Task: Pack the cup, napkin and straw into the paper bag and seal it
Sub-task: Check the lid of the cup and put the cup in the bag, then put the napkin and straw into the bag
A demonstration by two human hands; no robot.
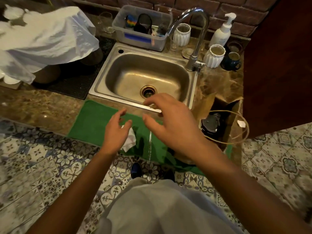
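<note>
A brown paper bag (234, 119) with string handles stands open at the right end of the counter. Inside it I see the dark lid of a cup (211, 123). On a green cloth (94, 122) lie a crumpled white napkin (130, 141) and a clear straw (150, 146), side by side. My left hand (116, 132) hovers over the napkin with fingers apart, holding nothing. My right hand (170, 120) is spread above the cloth's right part, near the sink's front rim, also holding nothing. The straw lies between the two hands.
A steel sink (101, 86) with a tall faucet (195, 41) sits behind the cloth. Behind it stand a plastic bin (145, 39), white ribbed pots (214, 56), a pump bottle (221, 31) and a dark mug (233, 60). White plastic bags (43, 39) cover items at left; a black mat (81, 81) lies there.
</note>
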